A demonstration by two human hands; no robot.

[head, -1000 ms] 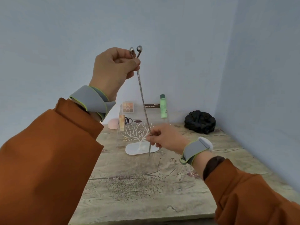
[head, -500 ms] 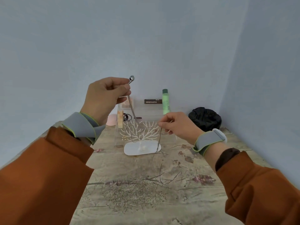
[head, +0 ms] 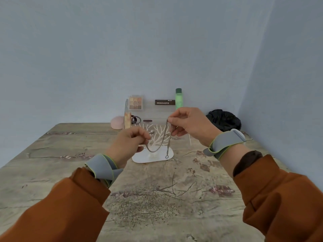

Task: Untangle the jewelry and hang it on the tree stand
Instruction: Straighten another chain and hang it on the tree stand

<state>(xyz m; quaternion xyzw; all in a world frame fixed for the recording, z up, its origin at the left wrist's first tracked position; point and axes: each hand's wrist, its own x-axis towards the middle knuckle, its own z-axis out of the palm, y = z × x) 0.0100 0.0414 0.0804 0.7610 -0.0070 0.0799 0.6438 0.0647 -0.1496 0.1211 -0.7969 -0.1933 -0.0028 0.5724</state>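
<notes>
A thin silver chain (head: 161,140) sags in a loop between my two hands, right in front of the white tree stand (head: 160,137). My left hand (head: 130,141) pinches one end low and left of the stand. My right hand (head: 188,124) pinches the chain higher up, at the stand's right side. From the right hand a short tail hangs down with a small ring at its tip, over the stand's oval base (head: 145,158). The stand's branches are partly hidden behind my hands.
Behind the stand is a clear acrylic organizer (head: 150,111) with an eyeshadow palette, a dark box and hair ties. A green bottle (head: 178,98), a pink sponge (head: 117,122) and a black cloth bundle (head: 224,119) sit along the back wall. The patterned table (head: 157,198) extends toward me.
My left hand came down from well above the table to the level of the stand. The chain went from a taut line to a slack loop, and my right hand rose a little.
</notes>
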